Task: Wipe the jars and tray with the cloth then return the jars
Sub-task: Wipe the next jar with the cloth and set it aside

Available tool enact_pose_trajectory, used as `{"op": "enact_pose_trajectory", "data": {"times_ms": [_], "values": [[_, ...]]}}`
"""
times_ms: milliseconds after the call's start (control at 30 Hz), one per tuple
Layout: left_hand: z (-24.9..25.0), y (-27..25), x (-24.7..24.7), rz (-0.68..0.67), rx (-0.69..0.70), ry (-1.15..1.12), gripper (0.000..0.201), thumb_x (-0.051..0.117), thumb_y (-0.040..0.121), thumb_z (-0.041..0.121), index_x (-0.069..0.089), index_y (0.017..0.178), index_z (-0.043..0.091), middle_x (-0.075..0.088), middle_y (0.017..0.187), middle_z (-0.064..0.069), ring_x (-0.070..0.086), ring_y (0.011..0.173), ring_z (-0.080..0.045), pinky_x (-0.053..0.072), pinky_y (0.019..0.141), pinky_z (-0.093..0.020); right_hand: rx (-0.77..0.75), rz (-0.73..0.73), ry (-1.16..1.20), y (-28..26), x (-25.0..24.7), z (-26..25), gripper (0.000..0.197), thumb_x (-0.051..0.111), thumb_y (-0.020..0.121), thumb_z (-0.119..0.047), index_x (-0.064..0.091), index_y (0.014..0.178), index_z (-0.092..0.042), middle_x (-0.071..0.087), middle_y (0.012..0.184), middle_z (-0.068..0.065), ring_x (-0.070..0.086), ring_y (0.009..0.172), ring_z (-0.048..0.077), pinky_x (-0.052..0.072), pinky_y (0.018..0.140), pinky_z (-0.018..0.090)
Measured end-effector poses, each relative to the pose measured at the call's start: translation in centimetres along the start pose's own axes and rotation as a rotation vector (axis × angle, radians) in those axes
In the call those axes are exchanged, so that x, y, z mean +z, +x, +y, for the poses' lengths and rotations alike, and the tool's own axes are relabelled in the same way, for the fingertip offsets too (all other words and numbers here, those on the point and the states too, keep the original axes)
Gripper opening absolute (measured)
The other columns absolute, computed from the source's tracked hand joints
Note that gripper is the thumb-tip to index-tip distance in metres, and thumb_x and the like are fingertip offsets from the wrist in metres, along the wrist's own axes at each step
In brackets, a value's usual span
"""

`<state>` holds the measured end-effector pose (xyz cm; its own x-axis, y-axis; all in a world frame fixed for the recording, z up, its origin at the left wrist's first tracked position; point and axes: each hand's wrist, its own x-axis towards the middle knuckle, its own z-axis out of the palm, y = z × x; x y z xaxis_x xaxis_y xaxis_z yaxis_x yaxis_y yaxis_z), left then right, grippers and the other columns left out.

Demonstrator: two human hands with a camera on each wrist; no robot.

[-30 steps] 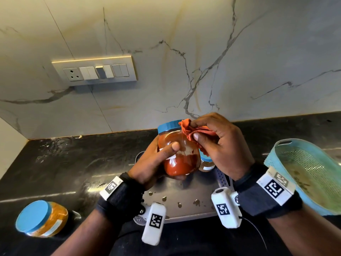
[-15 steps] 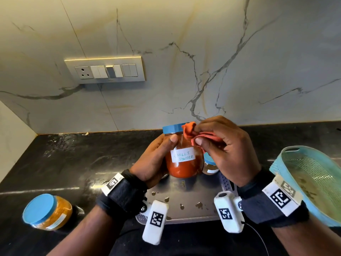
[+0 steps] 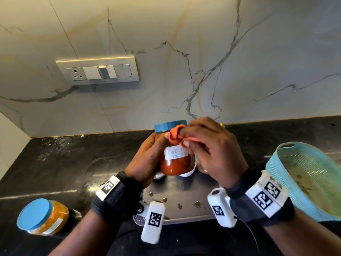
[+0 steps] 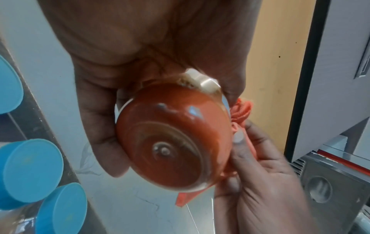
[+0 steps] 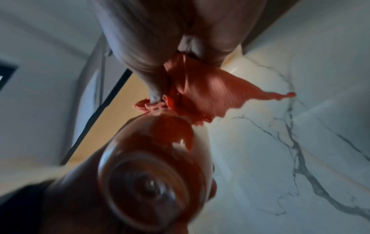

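left hand [image 3: 147, 159]: wrapped round the chilli powder jar [image 3: 175, 157], holding it upright above the tray [image 3: 184, 193].
right hand [image 3: 212, 152]: fingers bunched on the orange cloth [image 3: 174, 134], pressing it to the jar's shoulder just under the blue lid [image 3: 170, 125].
change: over the last second the jar turned so its label faces front; the cloth stayed high near the lid.
meaning: looks like wiping round the jar, side by side; not done yet.
tray: crumbs and spots on it, unwiped; other jars at its back edge.
orange jar [image 3: 43, 217]: off the tray, on the counter [image 3: 73, 163] far left, awaiting return.
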<state>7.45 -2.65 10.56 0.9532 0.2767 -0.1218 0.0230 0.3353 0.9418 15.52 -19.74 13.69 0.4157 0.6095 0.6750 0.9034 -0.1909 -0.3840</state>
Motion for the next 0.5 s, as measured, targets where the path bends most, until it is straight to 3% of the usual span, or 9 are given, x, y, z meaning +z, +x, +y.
{"op": "enact_pose_trajectory", "data": {"times_ms": [67,133,267,400,500], "values": [[0.2,0.1,0.2,0.004,0.020,0.009,0.043,0.056,0.094,0.037,0.066,0.122,0.006,0.067,0.123,-0.027,0.066,0.114,-0.040,0.051,0.101,-0.061,0.034,0.016,0.025,0.4,-0.1,0.2,0.021,0.071,0.089,-0.006,0.074,0.109,-0.012,0.065,0.107,0.003,0.063,0.098,0.018,0.052,0.088,0.033],[0.6,0.1,0.0,-0.027,0.022,-0.030,0.040,0.055,0.096,0.038,0.071,0.120,0.009,0.067,0.123,-0.028,0.066,0.108,-0.037,0.050,0.099,-0.060,-0.048,-0.049,-0.014,-0.7,0.0,-0.4,0.021,0.068,0.091,-0.006,0.074,0.110,-0.013,0.066,0.112,0.004,0.063,0.103,0.020,0.053,0.091,0.033],[0.7,0.0,-0.8,0.008,-0.011,-0.045,0.074,0.067,0.082,0.052,0.054,0.138,0.005,0.061,0.129,-0.034,0.066,0.105,-0.043,0.049,0.095,-0.064,-0.212,-0.192,-0.095,-3.7,0.2,-1.2,0.022,0.064,0.094,-0.013,0.070,0.115,-0.015,0.065,0.118,0.005,0.063,0.106,0.019,0.059,0.087,0.035],[0.4,0.1,-0.1,0.006,-0.032,-0.051,0.079,0.066,0.083,0.050,0.049,0.142,0.000,0.059,0.135,-0.032,0.056,0.125,-0.053,0.043,0.103,-0.073,-0.012,-0.020,0.090,-1.5,-0.4,0.7,0.018,0.070,0.089,-0.001,0.074,0.105,-0.009,0.066,0.108,0.004,0.064,0.101,0.017,0.053,0.090,0.029],[0.7,0.1,0.2,0.024,-0.016,-0.032,0.081,0.066,0.079,0.051,0.050,0.140,0.000,0.061,0.134,-0.029,0.057,0.125,-0.050,0.044,0.102,-0.072,0.126,0.069,0.199,0.1,-0.2,1.7,0.022,0.071,0.088,0.000,0.073,0.110,-0.005,0.069,0.108,0.003,0.066,0.104,0.017,0.055,0.090,0.036]]}}
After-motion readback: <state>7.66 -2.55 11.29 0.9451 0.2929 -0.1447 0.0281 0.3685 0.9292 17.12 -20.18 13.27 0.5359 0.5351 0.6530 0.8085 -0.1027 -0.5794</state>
